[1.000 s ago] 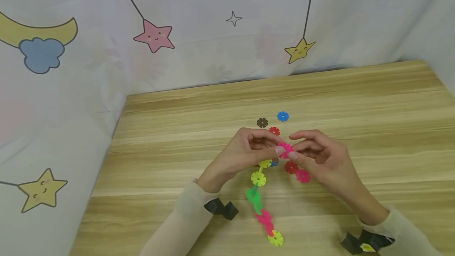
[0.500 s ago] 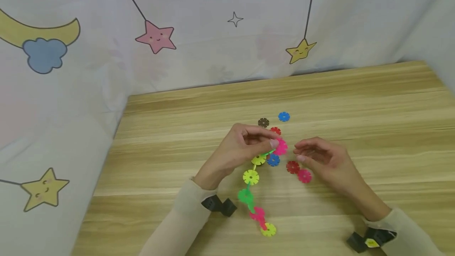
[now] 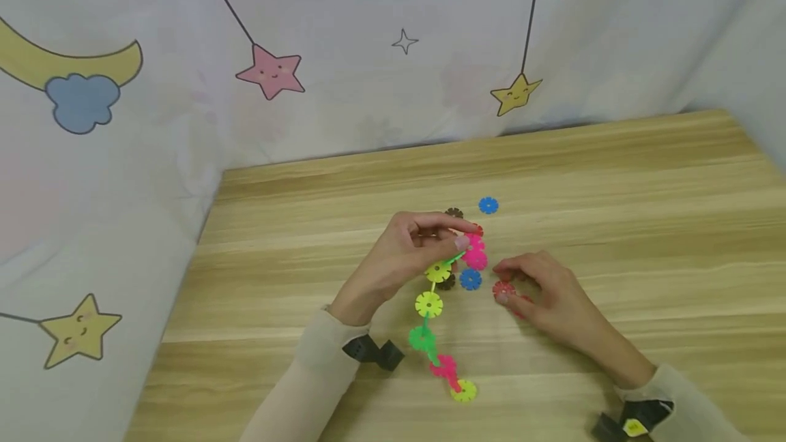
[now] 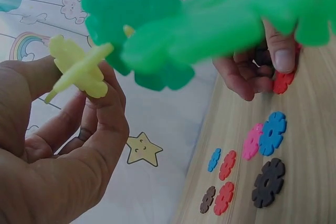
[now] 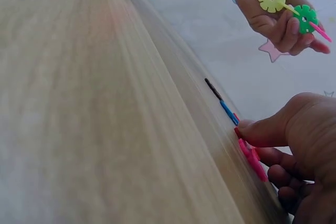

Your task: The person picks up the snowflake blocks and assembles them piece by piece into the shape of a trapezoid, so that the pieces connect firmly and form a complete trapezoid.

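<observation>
My left hand (image 3: 417,251) pinches the upper end of a chain of slotted plastic flower discs, where a pink disc (image 3: 471,244) sits. The chain hangs down through a yellow disc (image 3: 428,305), a green disc (image 3: 422,338) and pink ones to a yellow end disc (image 3: 464,391). Near the table my right hand (image 3: 552,299) has thumb and fingertips on a loose red disc (image 3: 503,290); in the left wrist view the thumb lies over this red disc (image 4: 284,81). A loose pink disc (image 5: 253,161) is right by those fingers, mostly covered in the head view.
Loose discs lie on the wooden table (image 3: 307,224): a blue disc (image 3: 471,279) beside a pink one, a farther blue disc (image 3: 488,205), a brown disc (image 3: 454,213) and a dark disc (image 4: 268,183). A printed cloth (image 3: 368,87) stands behind the table.
My right hand has left the pink disc at the chain's end and come down to the loose red disc. My left hand has moved slightly left with the chain.
</observation>
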`<state>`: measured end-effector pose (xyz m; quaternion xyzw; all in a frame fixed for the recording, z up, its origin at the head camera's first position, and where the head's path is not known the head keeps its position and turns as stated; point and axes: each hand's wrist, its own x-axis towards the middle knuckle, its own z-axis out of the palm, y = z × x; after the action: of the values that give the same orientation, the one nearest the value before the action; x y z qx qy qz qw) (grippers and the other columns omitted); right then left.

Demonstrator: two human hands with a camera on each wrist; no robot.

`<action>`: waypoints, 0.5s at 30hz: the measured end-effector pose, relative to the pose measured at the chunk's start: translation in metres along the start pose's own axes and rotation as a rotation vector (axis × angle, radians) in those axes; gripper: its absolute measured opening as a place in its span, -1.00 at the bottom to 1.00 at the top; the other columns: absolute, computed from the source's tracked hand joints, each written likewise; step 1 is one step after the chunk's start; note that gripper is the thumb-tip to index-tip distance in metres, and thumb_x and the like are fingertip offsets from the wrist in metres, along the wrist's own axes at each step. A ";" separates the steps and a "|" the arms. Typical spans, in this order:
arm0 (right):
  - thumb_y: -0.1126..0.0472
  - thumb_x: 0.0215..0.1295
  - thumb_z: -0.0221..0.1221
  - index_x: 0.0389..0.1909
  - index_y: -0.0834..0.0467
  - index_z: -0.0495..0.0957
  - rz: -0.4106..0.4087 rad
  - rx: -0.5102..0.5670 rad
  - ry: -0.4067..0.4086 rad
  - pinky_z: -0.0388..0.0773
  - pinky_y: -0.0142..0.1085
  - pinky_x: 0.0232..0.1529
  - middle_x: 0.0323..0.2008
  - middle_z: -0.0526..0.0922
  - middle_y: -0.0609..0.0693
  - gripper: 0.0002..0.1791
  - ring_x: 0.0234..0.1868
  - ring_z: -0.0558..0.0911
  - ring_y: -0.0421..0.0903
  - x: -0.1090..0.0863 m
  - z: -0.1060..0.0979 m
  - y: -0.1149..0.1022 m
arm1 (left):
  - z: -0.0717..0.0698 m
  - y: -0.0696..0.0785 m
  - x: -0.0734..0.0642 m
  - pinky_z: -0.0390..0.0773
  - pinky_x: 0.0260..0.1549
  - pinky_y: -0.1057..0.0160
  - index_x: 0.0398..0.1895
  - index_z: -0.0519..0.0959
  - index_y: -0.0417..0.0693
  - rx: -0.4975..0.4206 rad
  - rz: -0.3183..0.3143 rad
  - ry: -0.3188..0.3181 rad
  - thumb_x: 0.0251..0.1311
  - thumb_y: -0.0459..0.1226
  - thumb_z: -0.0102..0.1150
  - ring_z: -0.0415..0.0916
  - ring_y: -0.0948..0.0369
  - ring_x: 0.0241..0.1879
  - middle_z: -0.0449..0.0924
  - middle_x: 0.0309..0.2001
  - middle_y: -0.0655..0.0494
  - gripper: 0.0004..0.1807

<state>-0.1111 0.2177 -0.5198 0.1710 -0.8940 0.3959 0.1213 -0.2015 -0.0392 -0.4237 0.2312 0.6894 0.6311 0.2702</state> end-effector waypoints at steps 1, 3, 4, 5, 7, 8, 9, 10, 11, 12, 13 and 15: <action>0.31 0.14 0.58 0.06 0.04 0.73 -0.006 0.004 -0.002 0.51 -0.42 0.01 -0.09 0.80 -0.17 -0.55 -0.06 0.62 -0.23 0.000 0.000 -0.001 | 0.000 0.000 0.000 0.55 -0.19 0.31 0.15 0.76 -0.06 -0.002 0.003 0.001 0.45 -0.21 0.33 0.62 0.09 -0.28 0.77 -0.34 0.18 -0.71; 0.35 0.14 0.57 0.06 0.05 0.72 -0.009 0.035 -0.006 0.53 -0.44 -0.02 -0.13 0.78 -0.18 -0.54 -0.11 0.63 -0.25 0.001 0.001 -0.002 | -0.001 0.000 0.000 0.54 -0.21 0.32 0.15 0.76 -0.06 -0.010 0.007 0.002 0.45 -0.22 0.33 0.61 0.17 -0.31 0.76 -0.36 0.18 -0.71; 0.37 0.15 0.56 0.06 0.06 0.71 -0.001 0.066 -0.013 0.55 -0.45 -0.06 -0.15 0.78 -0.18 -0.54 -0.14 0.63 -0.27 0.002 0.000 -0.002 | -0.001 0.000 0.000 0.54 -0.22 0.33 0.15 0.75 -0.08 -0.013 0.008 0.003 0.44 -0.22 0.33 0.60 0.18 -0.32 0.76 -0.37 0.18 -0.70; 0.39 0.15 0.56 0.06 0.07 0.71 0.003 0.097 -0.016 0.57 -0.47 -0.12 -0.19 0.77 -0.18 -0.54 -0.19 0.64 -0.28 0.003 -0.001 -0.003 | -0.002 0.001 0.000 0.54 -0.21 0.33 0.16 0.75 -0.09 -0.016 0.010 0.004 0.44 -0.23 0.33 0.59 0.18 -0.33 0.75 -0.38 0.16 -0.70; 0.44 0.14 0.55 0.05 0.11 0.70 0.018 0.153 -0.016 0.61 -0.48 -0.23 -0.22 0.77 -0.15 -0.54 -0.27 0.65 -0.30 0.006 -0.003 -0.005 | -0.004 0.003 -0.001 0.54 -0.23 0.33 0.16 0.75 -0.08 -0.016 0.009 0.014 0.44 -0.24 0.33 0.56 0.19 -0.36 0.73 -0.39 0.16 -0.70; 0.46 0.14 0.54 0.05 0.12 0.70 0.029 0.178 -0.014 0.61 -0.48 -0.27 -0.24 0.77 -0.15 -0.54 -0.31 0.65 -0.31 0.008 -0.005 -0.007 | -0.005 0.004 -0.002 0.55 -0.22 0.33 0.15 0.76 -0.07 -0.017 0.010 0.022 0.43 -0.25 0.32 0.55 0.19 -0.36 0.73 -0.37 0.16 -0.71; 0.47 0.14 0.53 0.04 0.14 0.70 0.035 0.200 -0.007 0.62 -0.49 -0.29 -0.25 0.79 -0.13 -0.55 -0.33 0.65 -0.31 0.011 -0.008 -0.009 | -0.006 0.005 -0.003 0.55 -0.23 0.33 0.15 0.76 -0.07 -0.011 0.009 0.031 0.43 -0.25 0.31 0.54 0.21 -0.37 0.73 -0.35 0.18 -0.71; 0.48 0.14 0.53 0.02 0.15 0.70 0.038 0.213 0.006 0.61 -0.49 -0.31 -0.27 0.80 -0.12 -0.56 -0.34 0.66 -0.31 0.014 -0.012 -0.011 | -0.008 0.007 -0.003 0.56 -0.23 0.33 0.15 0.76 -0.07 -0.009 0.010 0.039 0.43 -0.26 0.31 0.53 0.21 -0.37 0.73 -0.34 0.17 -0.71; 0.48 0.13 0.53 0.01 0.15 0.71 0.035 0.219 0.024 0.61 -0.50 -0.31 -0.28 0.82 -0.11 -0.57 -0.34 0.67 -0.31 0.018 -0.016 -0.014 | -0.009 0.009 -0.004 0.54 -0.25 0.33 0.14 0.76 -0.06 -0.002 0.015 0.047 0.43 -0.26 0.30 0.51 0.21 -0.38 0.72 -0.34 0.16 -0.72; 0.49 0.12 0.53 -0.01 0.14 0.72 0.032 0.229 0.044 0.61 -0.50 -0.30 -0.27 0.83 -0.10 -0.58 -0.34 0.69 -0.31 0.022 -0.020 -0.018 | -0.010 0.012 -0.003 0.54 -0.28 0.33 0.13 0.76 -0.07 0.009 0.020 0.057 0.42 -0.26 0.29 0.51 0.22 -0.38 0.73 -0.31 0.19 -0.71; 0.50 0.14 0.52 -0.03 0.13 0.73 0.035 0.240 0.063 0.61 -0.49 -0.30 -0.27 0.85 -0.10 -0.59 -0.34 0.71 -0.30 0.027 -0.025 -0.022 | -0.011 0.015 -0.003 0.54 -0.27 0.33 0.13 0.76 -0.07 0.015 0.026 0.066 0.42 -0.25 0.29 0.51 0.21 -0.37 0.74 -0.29 0.19 -0.72; 0.52 0.13 0.51 -0.06 0.12 0.76 0.017 0.271 0.109 0.59 -0.48 -0.37 -0.27 0.86 -0.11 -0.61 -0.32 0.76 -0.30 0.038 -0.035 -0.032 | -0.013 0.022 -0.001 0.53 -0.26 0.31 0.14 0.76 -0.05 0.035 0.042 0.083 0.42 -0.23 0.30 0.50 0.19 -0.35 0.74 -0.27 0.19 -0.71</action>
<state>-0.1301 0.2160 -0.4618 0.1565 -0.8258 0.5228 0.1420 -0.2099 -0.0475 -0.4005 0.2242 0.7058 0.6335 0.2239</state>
